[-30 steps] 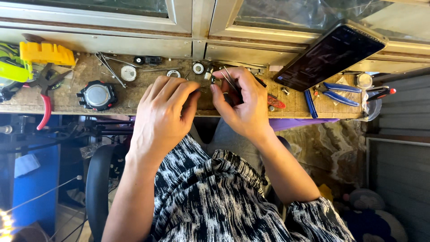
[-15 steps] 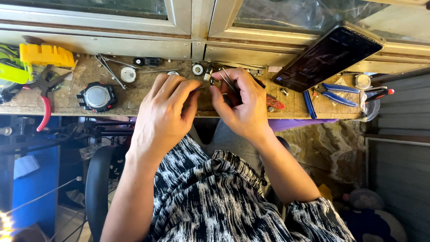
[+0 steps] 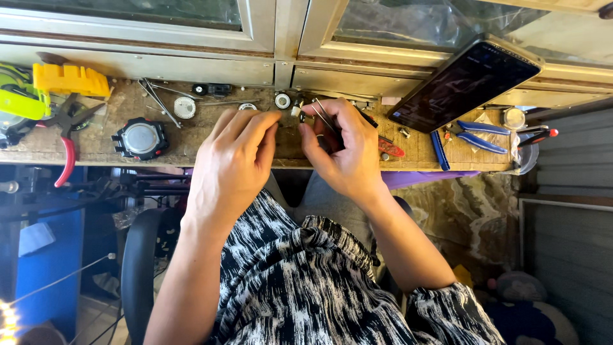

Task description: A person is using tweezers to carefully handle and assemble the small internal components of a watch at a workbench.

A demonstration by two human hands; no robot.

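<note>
Nearby, a watch case point(image 3: 141, 138) and propped phone point(image 3: 465, 85) flank the right hand point(image 3: 341, 153), fingers clamped on tweezers point(image 3: 324, 115).

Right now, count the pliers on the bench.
2: red-handled pliers at the left end, blue-handled pliers right, below the phone. The hands may hide more.

Small part between the left hand point(image 3: 231, 167) and right hand point(image 3: 341, 153) fingertips: too small to identify; tweezers point(image 3: 324, 115) partly hidden inside the right grip.

Likely a repair workshop, worn wooden bench point(image 3: 96, 150), red-handled pliers point(image 3: 67, 144), watch case point(image 3: 140, 138)
</note>
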